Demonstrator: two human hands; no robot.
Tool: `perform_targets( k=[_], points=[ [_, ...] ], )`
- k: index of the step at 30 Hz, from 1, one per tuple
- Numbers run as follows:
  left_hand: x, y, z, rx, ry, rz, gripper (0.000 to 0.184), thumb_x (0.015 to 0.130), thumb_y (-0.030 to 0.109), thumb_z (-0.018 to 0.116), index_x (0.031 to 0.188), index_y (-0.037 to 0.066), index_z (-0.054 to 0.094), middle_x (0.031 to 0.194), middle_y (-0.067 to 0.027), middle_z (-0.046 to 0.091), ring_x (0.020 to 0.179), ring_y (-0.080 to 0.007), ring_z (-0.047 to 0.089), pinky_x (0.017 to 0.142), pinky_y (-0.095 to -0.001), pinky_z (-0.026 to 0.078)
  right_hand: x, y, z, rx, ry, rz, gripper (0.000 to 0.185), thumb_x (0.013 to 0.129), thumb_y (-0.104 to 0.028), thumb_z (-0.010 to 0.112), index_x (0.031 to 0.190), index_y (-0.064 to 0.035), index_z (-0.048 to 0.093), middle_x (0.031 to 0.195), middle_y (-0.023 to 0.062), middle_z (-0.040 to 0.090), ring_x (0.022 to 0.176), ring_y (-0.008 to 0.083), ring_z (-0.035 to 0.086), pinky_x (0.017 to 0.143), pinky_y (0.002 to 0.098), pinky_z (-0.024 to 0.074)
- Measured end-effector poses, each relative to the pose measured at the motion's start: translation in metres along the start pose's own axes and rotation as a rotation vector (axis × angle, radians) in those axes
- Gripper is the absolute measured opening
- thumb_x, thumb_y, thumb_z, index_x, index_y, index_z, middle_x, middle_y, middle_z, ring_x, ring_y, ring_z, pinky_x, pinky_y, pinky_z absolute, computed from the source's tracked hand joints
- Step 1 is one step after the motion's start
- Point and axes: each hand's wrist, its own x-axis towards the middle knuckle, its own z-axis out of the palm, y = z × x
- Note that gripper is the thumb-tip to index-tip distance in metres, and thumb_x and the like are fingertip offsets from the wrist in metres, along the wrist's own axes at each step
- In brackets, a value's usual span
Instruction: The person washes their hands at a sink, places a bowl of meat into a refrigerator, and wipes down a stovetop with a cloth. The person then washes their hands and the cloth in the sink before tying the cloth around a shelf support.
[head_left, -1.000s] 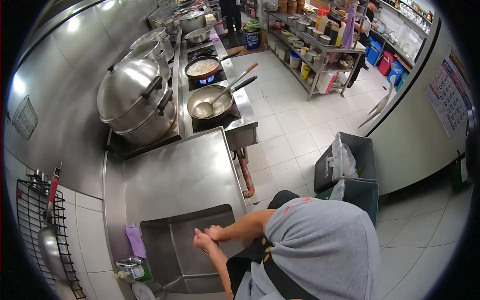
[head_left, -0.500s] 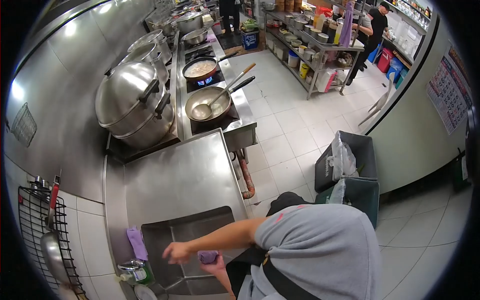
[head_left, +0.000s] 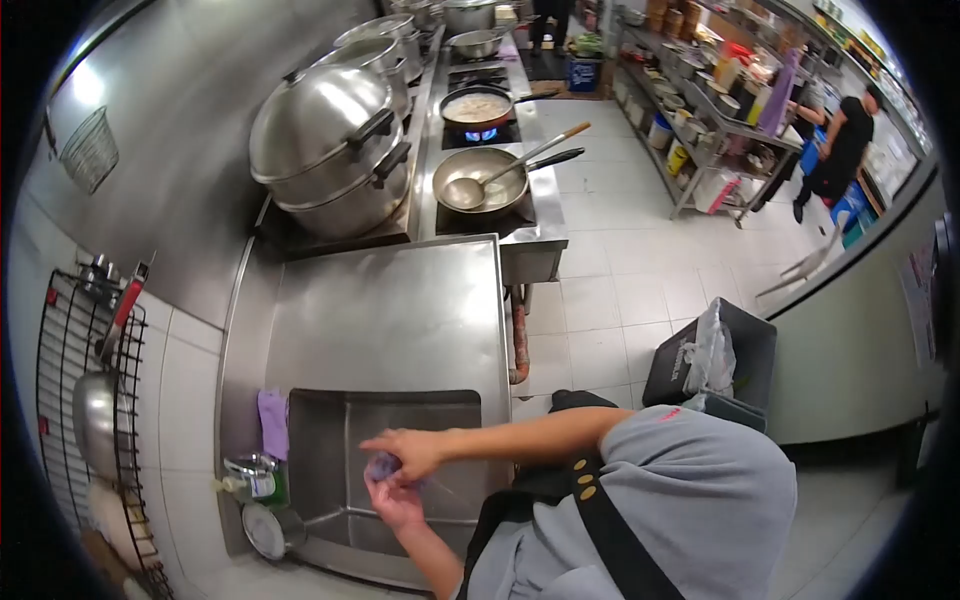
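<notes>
A bunched purple cloth [head_left: 381, 466] sits between my two hands over the sink basin [head_left: 330, 410]. My left hand [head_left: 398, 503] holds it from below, fingers curled round it. From above, my right hand [head_left: 415, 452] closes over the cloth, its index finger stretched out to the left. Part of the cloth is hidden by the fingers. Beside the basin, a second purple cloth [head_left: 273, 424] hangs over the left ledge. Near it stand a bottle with green liquid [head_left: 266, 484] and a round metal container [head_left: 266, 530].
A ladle [head_left: 470, 190] rests in a wok [head_left: 455, 165] on the stove. Behind it, a pan [head_left: 478, 107] sits over a blue flame. A large lidded steamer [head_left: 330, 150] stands left. A wire rack [head_left: 75, 330], bins [head_left: 668, 365] and people [head_left: 850, 140] are also in view.
My right hand, earlier spread apart over the basin, has come onto the purple cloth in my left hand. My view has shifted, and the stove now appears further right.
</notes>
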Motion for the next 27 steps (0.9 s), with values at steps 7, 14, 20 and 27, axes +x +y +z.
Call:
perform_targets(
  k=[7,14,20,27],
  points=[
    [0.016,0.060,0.039,0.757,-0.256,0.120,0.036,0.067,-0.009,0.060,0.102,-0.001,0.054,0.092,-0.0059,0.057,0.085,-0.0130,0.055,0.078,-0.0250,0.044,0.008,-0.012,-0.101,-0.056,0.009,-0.161,0.036,0.056,-0.022,0.078,0.084,-0.0048,0.063,0.095,0.0141,0.057,0.089,0.0329,0.056,0.074,0.0396,0.0458],
    [0.025,0.077,0.141,0.813,-0.370,0.498,0.023,0.066,-0.006,0.055,0.086,0.004,0.048,0.089,-0.0067,0.050,0.070,-0.0125,0.049,0.068,-0.0239,0.041,0.005,-0.013,-0.204,-0.245,0.134,-0.785,0.029,0.059,-0.014,0.070,0.084,-0.0040,0.059,0.092,0.0120,0.056,0.076,0.0289,0.056,0.067,0.0379,0.0456],
    [0.031,0.081,0.239,0.643,-0.331,0.509,0.025,0.070,0.005,0.058,0.092,0.006,0.046,0.092,-0.0084,0.048,0.087,-0.0199,0.050,0.084,-0.0345,0.042,0.013,-0.013,-0.275,0.235,-0.311,-0.531,0.031,0.066,-0.016,0.070,0.092,-0.0028,0.059,0.073,0.0079,0.060,0.068,0.0175,0.055,0.063,0.0310,0.0459],
    [0.047,0.104,0.216,0.214,-0.091,0.598,0.025,0.068,0.003,0.052,0.094,0.002,0.054,0.092,-0.0126,0.055,0.089,-0.0235,0.054,0.081,-0.0408,0.046,0.040,-0.003,-0.367,0.024,-0.620,-0.523,0.028,0.071,-0.014,0.072,0.094,-0.0023,0.060,0.073,0.0040,0.060,0.069,0.0107,0.053,0.066,0.0275,0.0457]
  ],
)
